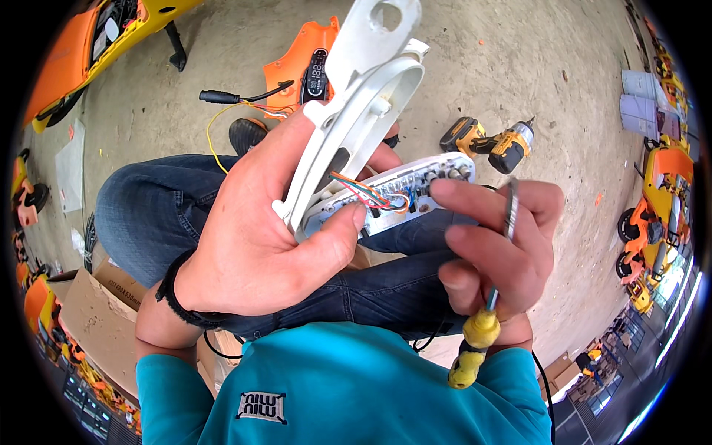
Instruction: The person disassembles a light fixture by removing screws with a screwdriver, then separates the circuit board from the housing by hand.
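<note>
My left hand [256,252] is closed around a white plastic housing [348,122], an upright shell with a holed tab on top. Its thumb lies by a circuit board [415,189] set in a white tray, against a bundle of thin coloured wires [363,191]. The wires run from inside the housing to the board. In my right hand [504,248] a screwdriver with a yellow and black handle [475,348] is threaded between the curled fingers, handle down and shaft up. The right index fingertip is at the board's right end; whether it touches cannot be told.
Beyond my hands, an orange panel with a black display [315,76] lies on the concrete floor beside a black cable connector [220,97]. A yellow and black cordless drill [493,143] lies to the right. A cardboard box [100,319] stands left; orange and yellow vehicles line the edges.
</note>
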Motion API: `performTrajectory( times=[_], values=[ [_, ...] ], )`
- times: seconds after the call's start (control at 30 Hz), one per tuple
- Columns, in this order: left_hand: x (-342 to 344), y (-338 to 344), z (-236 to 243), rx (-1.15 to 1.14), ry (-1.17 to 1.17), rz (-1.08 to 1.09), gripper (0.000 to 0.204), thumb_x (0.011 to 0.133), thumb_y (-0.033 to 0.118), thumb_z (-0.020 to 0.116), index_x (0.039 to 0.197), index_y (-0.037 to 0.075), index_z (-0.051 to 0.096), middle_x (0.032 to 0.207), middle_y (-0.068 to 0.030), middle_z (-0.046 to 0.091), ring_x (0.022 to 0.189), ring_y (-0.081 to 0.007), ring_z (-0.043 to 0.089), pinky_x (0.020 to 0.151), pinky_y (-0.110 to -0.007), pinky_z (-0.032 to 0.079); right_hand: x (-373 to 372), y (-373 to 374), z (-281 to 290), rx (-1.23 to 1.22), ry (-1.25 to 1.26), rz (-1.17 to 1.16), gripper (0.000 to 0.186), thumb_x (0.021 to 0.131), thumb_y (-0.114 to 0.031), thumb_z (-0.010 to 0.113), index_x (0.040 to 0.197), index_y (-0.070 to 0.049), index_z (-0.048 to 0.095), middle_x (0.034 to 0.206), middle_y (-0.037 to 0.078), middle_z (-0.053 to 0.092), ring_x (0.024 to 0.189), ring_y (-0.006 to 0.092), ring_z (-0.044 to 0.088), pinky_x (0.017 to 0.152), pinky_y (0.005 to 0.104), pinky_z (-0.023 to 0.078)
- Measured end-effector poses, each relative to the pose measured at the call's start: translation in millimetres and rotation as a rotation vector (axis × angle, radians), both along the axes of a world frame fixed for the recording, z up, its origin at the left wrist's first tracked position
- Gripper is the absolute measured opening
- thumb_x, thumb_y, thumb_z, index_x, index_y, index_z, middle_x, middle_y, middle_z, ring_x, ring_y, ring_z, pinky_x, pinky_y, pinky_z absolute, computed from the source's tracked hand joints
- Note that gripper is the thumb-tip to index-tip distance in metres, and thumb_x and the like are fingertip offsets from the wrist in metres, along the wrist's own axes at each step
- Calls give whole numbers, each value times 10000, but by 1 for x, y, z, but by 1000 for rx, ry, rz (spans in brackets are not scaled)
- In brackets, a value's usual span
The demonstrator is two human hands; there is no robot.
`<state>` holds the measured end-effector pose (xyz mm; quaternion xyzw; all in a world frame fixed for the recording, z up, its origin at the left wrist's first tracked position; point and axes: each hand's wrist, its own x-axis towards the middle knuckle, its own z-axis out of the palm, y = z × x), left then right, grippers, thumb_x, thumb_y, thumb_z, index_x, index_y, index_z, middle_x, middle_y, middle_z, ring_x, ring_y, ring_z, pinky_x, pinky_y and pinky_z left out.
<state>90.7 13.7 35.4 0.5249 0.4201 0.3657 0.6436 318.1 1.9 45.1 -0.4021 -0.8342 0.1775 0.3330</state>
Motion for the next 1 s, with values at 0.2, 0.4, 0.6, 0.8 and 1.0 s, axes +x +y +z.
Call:
performTrajectory(
  times=[0.2,0.4,0.6,0.8,1.0],
  values=[
    [-2,1,-2,12,14,-24,441,853,35,608,1270,-55,495,1138,-129,640,1078,-196,592,958,-354,456,0,1,-4,27,8,-1,230,789,-317,735,873,-134,624,1046,52,707,755,191,510,692,285,394],
    [-2,1,-2,16,18,-18,439,855,47,622,1267,-50,505,1142,-127,639,1086,-192,587,961,-352,451,0,-1,-1,16,16,-4,243,794,-339,729,872,-134,625,1028,49,711,755,192,509,684,283,395],
    [-2,0,-5,-20,-31,-8,481,855,51,632,1295,-59,471,1145,-129,638,1087,-192,588,966,-350,451,-1,2,-8,37,43,-11,243,807,-342,723,880,-131,627,1028,44,708,746,192,500,672,287,395],
    [0,0,-4,-140,-122,18,527,860,68,652,1317,-79,433,1132,-139,641,1059,-189,604,961,-340,456,-1,1,-8,25,10,-2,259,808,-346,719,890,-119,626,1038,48,704,741,197,493,674,291,396],
    [-3,-1,-7,-189,-151,10,552,863,87,666,1335,-71,428,1135,-137,645,1074,-184,606,948,-326,468,1,-5,-4,5,-78,-19,379,941,-511,514,946,-133,511,999,99,715,795,224,481,729,347,403]
  ],
)
